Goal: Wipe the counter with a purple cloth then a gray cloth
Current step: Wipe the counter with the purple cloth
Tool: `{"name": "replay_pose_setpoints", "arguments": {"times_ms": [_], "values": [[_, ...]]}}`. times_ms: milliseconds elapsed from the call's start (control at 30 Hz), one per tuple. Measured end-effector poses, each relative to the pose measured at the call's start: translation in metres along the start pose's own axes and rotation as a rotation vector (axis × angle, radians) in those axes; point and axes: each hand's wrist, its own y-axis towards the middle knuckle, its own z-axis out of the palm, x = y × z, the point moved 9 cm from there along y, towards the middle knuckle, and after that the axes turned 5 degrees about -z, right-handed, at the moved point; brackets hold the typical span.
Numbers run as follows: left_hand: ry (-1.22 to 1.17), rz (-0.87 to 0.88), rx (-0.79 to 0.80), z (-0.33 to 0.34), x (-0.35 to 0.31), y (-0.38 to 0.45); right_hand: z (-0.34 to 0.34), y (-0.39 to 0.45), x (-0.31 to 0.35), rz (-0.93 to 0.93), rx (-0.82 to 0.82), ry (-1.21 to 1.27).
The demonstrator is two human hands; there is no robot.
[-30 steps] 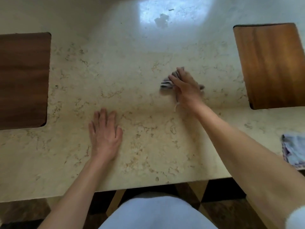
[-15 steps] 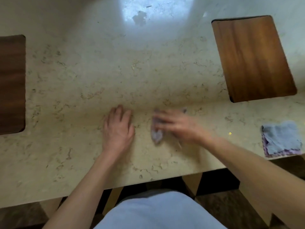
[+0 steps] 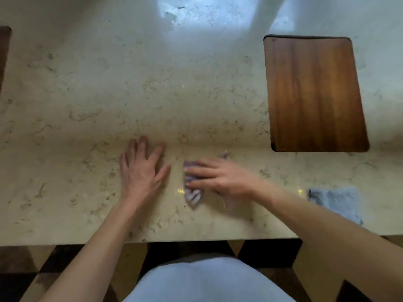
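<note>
My right hand (image 3: 220, 178) presses flat on a crumpled purple cloth (image 3: 193, 196) near the front middle of the beige marble counter (image 3: 152, 94); the cloth pokes out under the fingertips and palm, and the hand is blurred by motion. Just left of it, my left hand (image 3: 141, 168) lies flat on the counter with fingers spread, holding nothing. A folded gray cloth (image 3: 337, 202) lies at the counter's front right, partly hidden behind my right forearm.
A wooden board (image 3: 314, 94) is set into the counter at the back right, and the edge of another (image 3: 4, 55) shows at the far left. The counter's front edge (image 3: 152, 241) runs just below my forearms. Glare covers the back middle.
My right hand has swept the purple cloth from the far middle of the counter toward the front, ending beside my left hand. The view has shifted left, so the gray cloth shows more.
</note>
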Motion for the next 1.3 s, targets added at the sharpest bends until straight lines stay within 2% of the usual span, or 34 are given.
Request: {"name": "replay_pose_setpoints", "arguments": {"times_ms": [100,133,200,233,300,367,400,467,533,600,667,767,833,867,967,1000,1067,1100,1133,1200,1300], "values": [[0.053,0.021,0.037,0.010,-0.002,-0.003,-0.063,-0.013,-0.120,0.567,-0.253,-0.048],[0.059,0.023,0.041,0.010,-0.002,-0.003,-0.070,-0.016,-0.135,0.687,-0.292,-0.032],[0.036,0.010,0.036,0.008,-0.002,-0.004,-0.062,-0.014,-0.125,0.775,-0.359,-0.074],[0.016,-0.005,0.032,0.006,-0.003,-0.005,-0.046,-0.017,-0.103,0.761,-0.357,-0.064],[-0.017,-0.025,0.020,0.005,-0.009,-0.008,-0.008,-0.022,-0.023,0.556,-0.268,0.005],[-0.035,-0.011,0.017,0.007,-0.022,-0.013,0.023,-0.041,0.057,0.235,-0.016,0.111],[-0.034,0.011,0.025,0.010,-0.032,-0.018,0.028,-0.057,0.078,0.067,0.081,0.130],[-0.020,0.062,0.044,0.019,-0.051,-0.030,0.016,-0.077,0.071,-0.104,0.157,0.123],[-0.009,0.087,0.040,0.026,-0.064,-0.042,-0.009,-0.070,0.014,-0.026,0.073,0.024],[-0.004,0.071,0.026,0.031,-0.067,-0.051,-0.042,-0.060,-0.069,0.223,-0.080,-0.067],[-0.003,0.052,0.030,0.034,-0.066,-0.054,-0.067,-0.055,-0.137,0.484,-0.165,-0.041],[-0.019,0.052,0.040,0.033,-0.065,-0.052,-0.069,-0.054,-0.161,0.765,-0.220,-0.047],[-0.031,0.054,0.042,0.032,-0.065,-0.053,-0.057,-0.062,-0.120,0.763,-0.302,-0.053],[-0.032,0.056,0.041,0.032,-0.065,-0.053,-0.047,-0.065,-0.082,0.685,-0.299,-0.043],[-0.012,0.037,0.039,0.032,-0.067,-0.053,0.002,-0.092,0.036,0.331,-0.034,0.066],[-0.010,0.024,0.042,0.032,-0.068,-0.052,0.007,-0.103,0.058,0.182,0.057,0.077],[-0.006,0.024,0.054,0.033,-0.074,-0.049,0.012,-0.115,0.055,-0.004,0.197,0.082],[0.001,0.053,0.058,0.033,-0.080,-0.048,0.008,-0.111,0.031,0.014,0.212,0.041],[0.010,0.094,0.065,0.034,-0.086,-0.048,0.000,-0.106,-0.001,0.098,0.156,-0.020],[0.027,0.131,0.059,0.037,-0.097,-0.048,-0.028,-0.096,-0.068,0.359,0.003,-0.110],[0.023,0.116,0.043,0.036,-0.095,-0.046,-0.057,-0.084,-0.120,0.647,-0.095,-0.134]]}}
